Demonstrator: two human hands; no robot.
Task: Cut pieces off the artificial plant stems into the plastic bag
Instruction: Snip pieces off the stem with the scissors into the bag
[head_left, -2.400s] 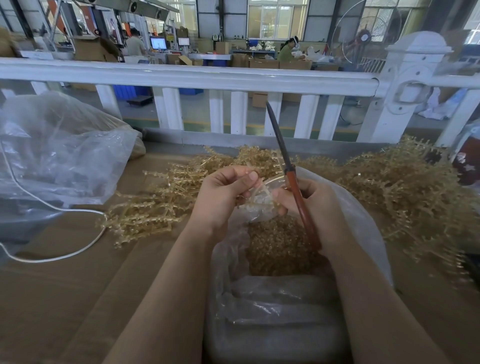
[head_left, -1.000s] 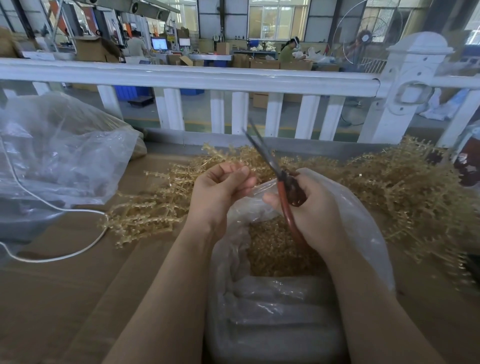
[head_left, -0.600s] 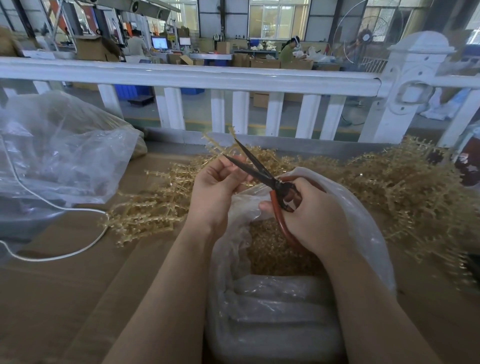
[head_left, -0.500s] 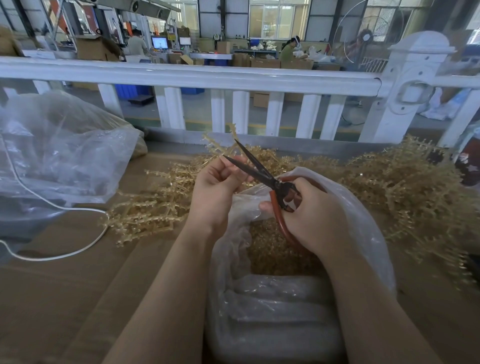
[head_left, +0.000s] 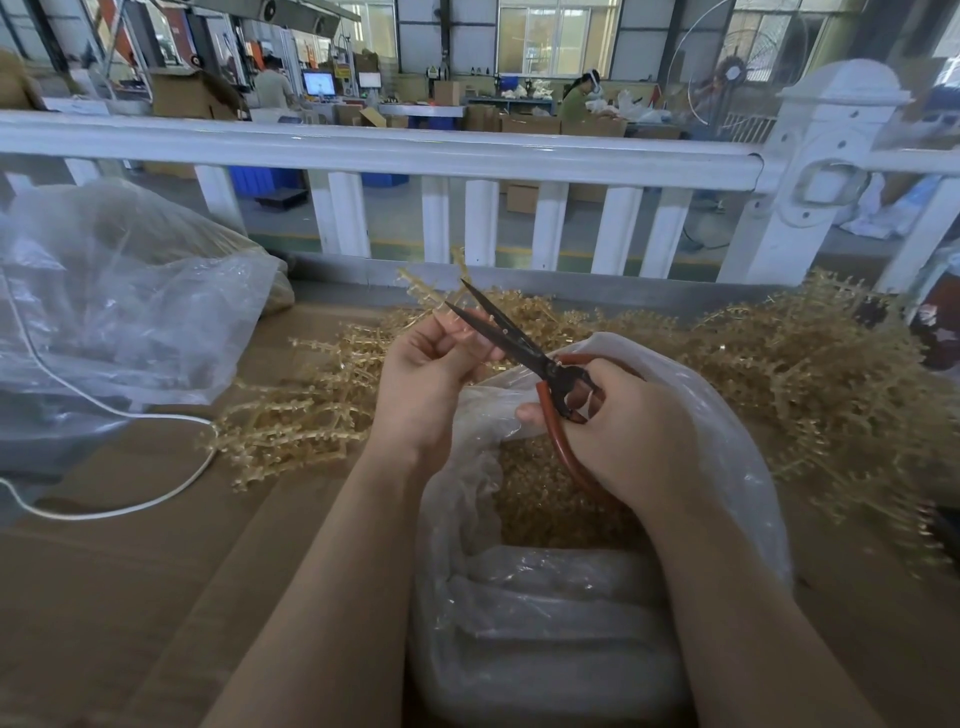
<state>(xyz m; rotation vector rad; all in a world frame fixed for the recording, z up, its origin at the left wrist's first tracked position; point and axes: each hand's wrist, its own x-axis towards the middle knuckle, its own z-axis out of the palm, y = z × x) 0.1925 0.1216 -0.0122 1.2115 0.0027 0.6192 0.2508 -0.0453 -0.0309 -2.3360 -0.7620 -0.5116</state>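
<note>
Scissors (head_left: 524, 343), dark blades parted, point up-left from your right hand (head_left: 618, 426), whose fingers curl through the red loops; your left hand (head_left: 431, 374) pinches a knobbly golden stem (head_left: 434, 291) rising up and away, over the crinkled clear bag (head_left: 727, 441) of cut bits.

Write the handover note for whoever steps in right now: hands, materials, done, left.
Left hand pinches a stem upright over the plastic bag.
Right hand grips the scissors, blades open around the stem.
Done: cut pieces already lie in the bag.
Left: close this cut, then work through the uncut stems piled behind and on both sides of the bag.
</note>
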